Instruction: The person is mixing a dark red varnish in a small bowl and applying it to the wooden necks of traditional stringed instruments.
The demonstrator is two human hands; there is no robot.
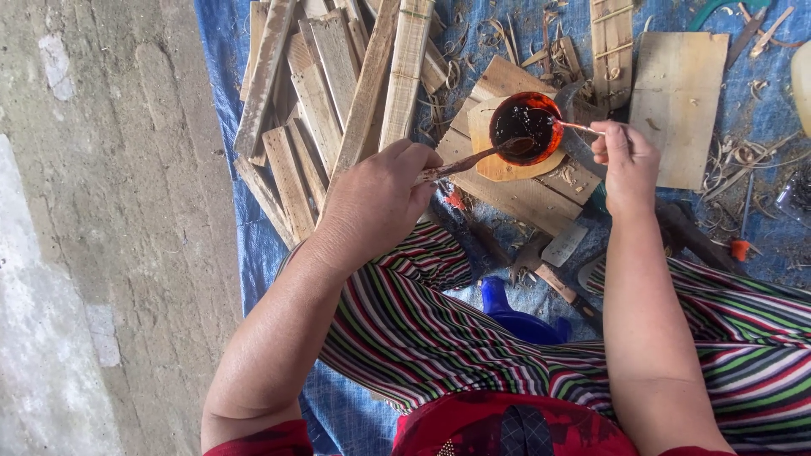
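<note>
A small round bowl (525,127) of dark red liquid sits on a pale wooden piece (488,139) atop stacked boards. My left hand (380,198) grips a thin stained stick (469,160) whose tip dips into the bowl from the left. My right hand (623,160) pinches a second thin stick (574,127) that reaches the bowl's right rim. Both hands hover just in front of the bowl, over my striped trousers.
A pile of rough wooden slats (329,93) lies to the left on a blue tarp (253,253). A flat board (680,101) lies at the right among wood shavings. A hatchet (549,257) and a blue plastic object (515,317) lie near my knees. Concrete floor (101,211) is on the left.
</note>
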